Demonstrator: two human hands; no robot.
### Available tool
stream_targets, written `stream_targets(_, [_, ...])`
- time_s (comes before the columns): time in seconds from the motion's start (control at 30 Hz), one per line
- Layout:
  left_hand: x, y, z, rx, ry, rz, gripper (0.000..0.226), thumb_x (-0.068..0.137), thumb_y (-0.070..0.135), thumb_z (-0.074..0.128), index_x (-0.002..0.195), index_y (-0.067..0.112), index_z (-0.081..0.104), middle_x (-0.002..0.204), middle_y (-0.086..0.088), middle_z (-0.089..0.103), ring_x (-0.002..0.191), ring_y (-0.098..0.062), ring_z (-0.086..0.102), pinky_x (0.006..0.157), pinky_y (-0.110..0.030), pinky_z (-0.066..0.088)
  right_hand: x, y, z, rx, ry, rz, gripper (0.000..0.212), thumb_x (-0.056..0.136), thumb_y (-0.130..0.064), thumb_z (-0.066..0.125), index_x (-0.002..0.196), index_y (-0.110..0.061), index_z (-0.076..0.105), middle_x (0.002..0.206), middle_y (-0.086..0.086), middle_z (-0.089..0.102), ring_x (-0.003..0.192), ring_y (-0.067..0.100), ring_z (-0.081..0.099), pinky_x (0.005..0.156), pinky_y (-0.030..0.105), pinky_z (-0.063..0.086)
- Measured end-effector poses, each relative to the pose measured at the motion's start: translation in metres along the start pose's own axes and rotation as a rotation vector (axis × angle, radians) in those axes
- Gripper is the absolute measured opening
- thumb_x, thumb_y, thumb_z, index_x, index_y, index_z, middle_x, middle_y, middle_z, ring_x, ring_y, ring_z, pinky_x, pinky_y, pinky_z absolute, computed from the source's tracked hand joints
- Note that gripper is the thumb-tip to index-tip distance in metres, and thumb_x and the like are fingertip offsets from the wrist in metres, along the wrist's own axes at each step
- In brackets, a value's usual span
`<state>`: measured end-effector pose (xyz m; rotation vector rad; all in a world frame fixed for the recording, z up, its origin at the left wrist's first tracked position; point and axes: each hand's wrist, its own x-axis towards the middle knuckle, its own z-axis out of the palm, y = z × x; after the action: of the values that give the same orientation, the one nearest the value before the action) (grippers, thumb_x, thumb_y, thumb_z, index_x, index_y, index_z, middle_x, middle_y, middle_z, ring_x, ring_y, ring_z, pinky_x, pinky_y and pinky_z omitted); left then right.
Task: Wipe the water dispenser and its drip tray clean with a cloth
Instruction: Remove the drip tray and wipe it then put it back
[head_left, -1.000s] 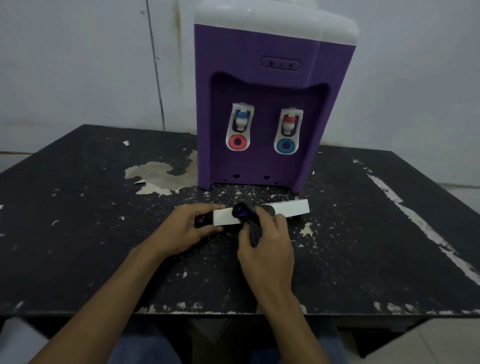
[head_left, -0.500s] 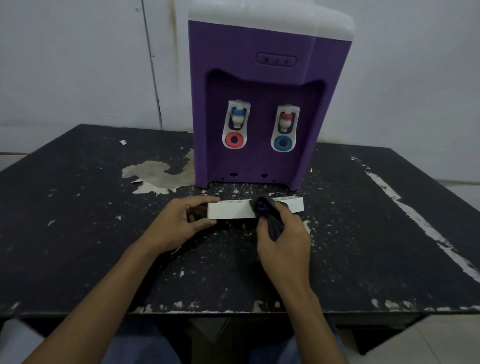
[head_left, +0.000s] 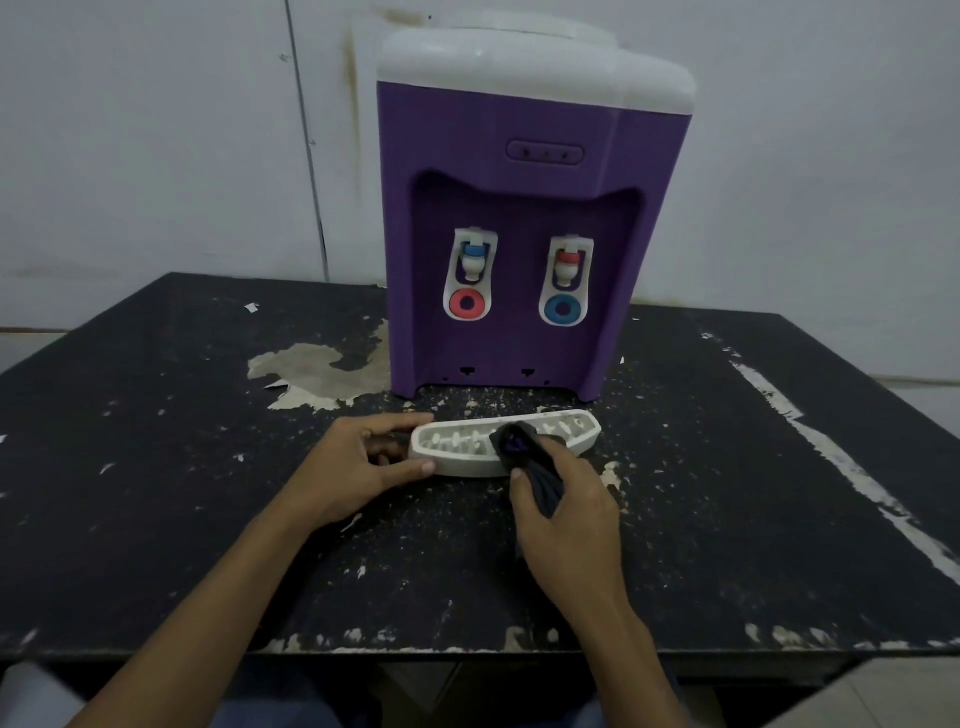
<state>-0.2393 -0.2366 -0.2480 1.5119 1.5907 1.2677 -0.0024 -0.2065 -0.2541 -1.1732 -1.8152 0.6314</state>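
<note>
Gripping the drip tray (head_left: 457, 457) by its end, the left hand (head_left: 358, 462) steadies it on the table (head_left: 156, 467). The right hand (head_left: 566, 509) clutches a dark cloth (head_left: 524, 449), pressed into the tray.

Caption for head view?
Left hand holds white plastic drip tray; right hand presses dark cloth into it, before purple water dispenser.

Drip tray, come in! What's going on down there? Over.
Left grip holds drip tray at its left end. Right grip presses dark cloth into tray's middle. Tray lies on table, off the water dispenser. Nothing in the way.
</note>
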Motion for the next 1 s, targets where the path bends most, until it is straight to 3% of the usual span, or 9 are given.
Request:
stream_targets(0.17, [0.002, -0.004, 0.000, 0.005, 0.004, -0.024, 0.057, 0.073, 0.019, 0.088, 0.124, 0.034, 0.068, 0.101, 0.000, 0.078, 0.097, -0.030, 0.073, 0.095, -0.050, 0.056, -0.004, -0.004, 0.002, -0.049, -0.110, -0.108, 0.053, 0.093, -0.031, 0.064, 0.142, -0.038, 0.046, 0.124, -0.017, 0.057, 0.109, -0.002, 0.055, 0.094, 0.020, 0.048])
stream_targets(0.3, [0.002, -0.003, 0.001, -0.008, 0.006, -0.018, 0.052, 0.074, 0.011, 0.087, 0.121, 0.026, 0.071, 0.103, 0.001, 0.078, 0.098, -0.035, 0.072, 0.094, -0.055, 0.056, -0.009, -0.010, 0.003, -0.145, -0.265, -0.247, 0.068, 0.094, -0.034, 0.059, 0.149, -0.055, 0.024, 0.121, -0.018, 0.054, 0.107, 0.003, 0.054, 0.086, 0.020, 0.049])
stream_targets(0.4, [0.001, -0.002, 0.000, -0.023, -0.012, -0.003, 0.051, 0.072, 0.014, 0.089, 0.117, 0.029, 0.072, 0.103, -0.001, 0.078, 0.099, -0.048, 0.066, 0.090, -0.061, 0.054, -0.009, -0.009, 0.005, -0.183, -0.268, -0.260, 0.059, 0.095, -0.037, 0.057, 0.145, -0.056, 0.031, 0.104, -0.017, 0.051, 0.094, 0.006, 0.054, 0.077, 0.023, 0.050])
stream_targets(0.57, [0.001, -0.001, -0.001, -0.040, -0.029, 0.041, 0.050, 0.070, 0.017, 0.089, 0.115, 0.030, 0.072, 0.102, -0.005, 0.078, 0.096, -0.054, 0.064, 0.082, -0.065, 0.055, -0.005, -0.017, 0.012, -0.198, -0.314, -0.304, 0.056, 0.096, -0.041, 0.055, 0.146, -0.053, 0.032, 0.098, -0.017, 0.043, 0.086, 0.006, 0.050, 0.073, 0.022, 0.049])
stream_targets(0.63, [0.001, 0.001, -0.003, -0.046, -0.032, 0.046, 0.051, 0.068, 0.005, 0.081, 0.115, 0.024, 0.073, 0.102, -0.006, 0.078, 0.097, -0.043, 0.070, 0.088, -0.059, 0.057, -0.004, -0.030, 0.021, -0.180, -0.304, -0.332, 0.055, 0.097, -0.043, 0.054, 0.147, -0.051, 0.033, 0.099, -0.014, 0.044, 0.084, 0.007, 0.050, 0.073, 0.023, 0.049])
stream_targets(0.73, [-0.001, 0.002, -0.005, 0.007, -0.018, 0.116, 0.057, 0.069, -0.020, 0.075, 0.112, 0.018, 0.071, 0.106, 0.003, 0.077, 0.102, -0.014, 0.073, 0.094, -0.035, 0.058, 0.000, -0.048, 0.038, -0.171, -0.248, -0.346, 0.053, 0.098, -0.042, 0.053, 0.147, -0.047, 0.037, 0.099, -0.009, 0.045, 0.084, 0.009, 0.050, 0.071, 0.025, 0.047])
stream_targets(0.87, [-0.001, 0.002, -0.006, -0.029, -0.002, 0.132, 0.054, 0.074, -0.023, 0.069, 0.110, 0.016, 0.072, 0.102, 0.001, 0.077, 0.098, -0.015, 0.073, 0.085, -0.022, 0.057, 0.004, -0.056, 0.050, -0.174, -0.215, -0.266, 0.048, 0.098, -0.042, 0.052, 0.144, -0.045, 0.041, 0.101, -0.005, 0.051, 0.086, 0.015, 0.056, 0.073, 0.031, 0.049])
stream_targets(1.0, [0.000, 0.002, -0.006, -0.093, -0.029, 0.072, 0.051, 0.071, -0.012, 0.081, 0.112, 0.017, 0.073, 0.103, -0.001, 0.077, 0.098, -0.020, 0.073, 0.088, -0.030, 0.059, 0.010, -0.055, 0.045, -0.212, -0.190, -0.206, 0.048, 0.098, -0.043, 0.050, 0.145, -0.042, 0.042, 0.111, -0.005, 0.054, 0.096, 0.015, 0.058, 0.081, 0.033, 0.051])
